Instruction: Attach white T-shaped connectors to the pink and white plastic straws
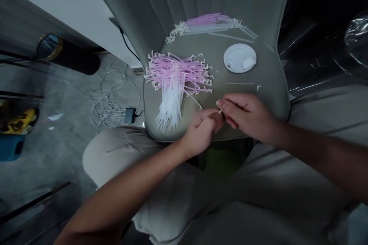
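A grey padded chair seat [271, 84] lies in front of the hands. A big pink and white heap of bent straws [175, 80] is seen just past the left hand [199, 132], and a smaller heap of straws [212, 25] is seen farther off. A white plastic lid [239, 58] is seen past the right hand [247, 116]. A short white straw [220, 111] is pinched between the hands. Many straws are already heaped; how many are left cannot be told.

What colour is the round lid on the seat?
The lid is white, best seen in the head view.
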{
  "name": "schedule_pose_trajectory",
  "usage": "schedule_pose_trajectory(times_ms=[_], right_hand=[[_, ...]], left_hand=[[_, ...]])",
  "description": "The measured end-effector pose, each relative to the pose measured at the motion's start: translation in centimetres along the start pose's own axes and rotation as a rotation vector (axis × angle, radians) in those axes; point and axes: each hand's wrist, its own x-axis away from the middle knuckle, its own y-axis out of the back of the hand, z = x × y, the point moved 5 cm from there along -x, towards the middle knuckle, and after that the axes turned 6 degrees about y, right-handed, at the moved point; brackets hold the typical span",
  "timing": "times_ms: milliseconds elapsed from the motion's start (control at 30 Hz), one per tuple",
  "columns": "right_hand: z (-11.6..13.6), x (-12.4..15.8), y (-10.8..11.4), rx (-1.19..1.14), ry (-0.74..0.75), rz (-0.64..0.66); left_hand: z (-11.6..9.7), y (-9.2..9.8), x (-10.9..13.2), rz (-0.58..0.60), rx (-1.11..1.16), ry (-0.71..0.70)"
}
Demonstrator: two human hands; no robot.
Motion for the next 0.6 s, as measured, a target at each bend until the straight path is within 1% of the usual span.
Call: schedule_pose_trajectory(times_ms=[233, 500, 600], right_hand=[[0.67, 0.19, 0.11, 0.077, 0.042, -0.014], [0.98, 0.11, 0.12, 0.085, 0.027, -0.007], [0.93, 0.1, 0.21, 0.129, 0.03, -0.016]], left_hand=[[-0.19, -0.15, 0.28, 0.025, 0.016, 0.0], [-0.3, -0.37, 0.36, 0.027, 0.052, -0.019], [-0.31, -0.38, 0.32, 0.02, 0.058, -0.012]])
